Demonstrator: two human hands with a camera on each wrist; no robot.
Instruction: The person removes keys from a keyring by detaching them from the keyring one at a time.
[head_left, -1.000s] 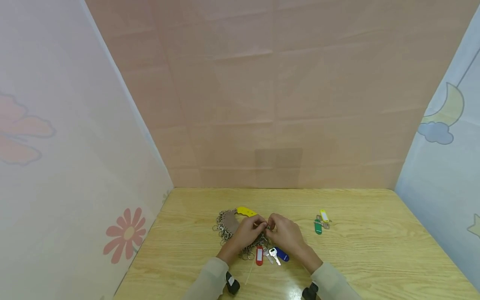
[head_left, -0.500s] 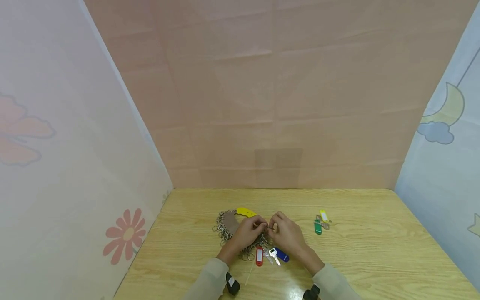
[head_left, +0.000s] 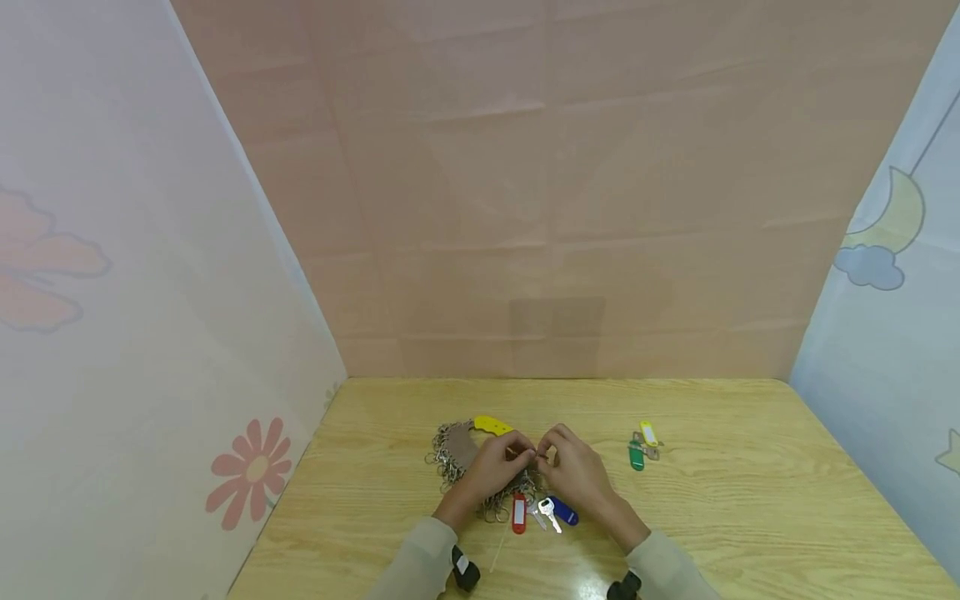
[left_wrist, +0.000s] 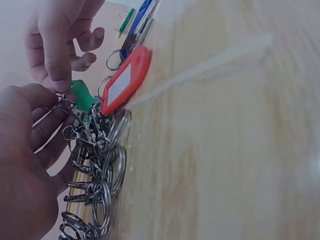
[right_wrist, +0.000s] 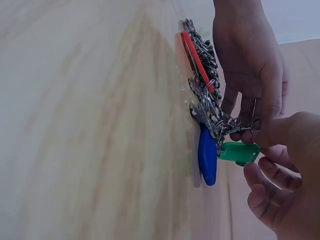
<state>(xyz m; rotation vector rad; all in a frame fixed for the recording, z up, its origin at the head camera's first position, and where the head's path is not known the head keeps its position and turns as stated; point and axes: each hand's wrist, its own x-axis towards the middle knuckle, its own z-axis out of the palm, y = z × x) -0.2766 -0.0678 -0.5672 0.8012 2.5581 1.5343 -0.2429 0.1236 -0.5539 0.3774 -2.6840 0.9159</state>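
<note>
My left hand (head_left: 491, 464) pinches a small metal key ring (left_wrist: 61, 103) between thumb and forefinger. Opposite it, the fingertips of my right hand (head_left: 576, 468) pinch the same ring, the two hands nearly meeting in the head view. A green key tag (right_wrist: 239, 152) hangs just below the pinched ring. Under the left hand lies a curved grey-brown piece (head_left: 460, 444) with a yellow end (head_left: 491, 425), fringed with several metal clasps and rings (left_wrist: 102, 175). At its near edge are a red key tag (head_left: 519, 513), a silver key (head_left: 550, 514) and a blue key tag (head_left: 564, 510).
To the right on the wooden table (head_left: 750, 500) lie a yellow tag (head_left: 648, 432) and a green tag (head_left: 637, 457) with keys. A thin pale strip (head_left: 497, 552) lies near the front. Fabric walls (head_left: 570, 208) rise behind and at both sides.
The right fingers have shifted slightly at the ring. The left hand and the tags on the table stay nearly in place.
</note>
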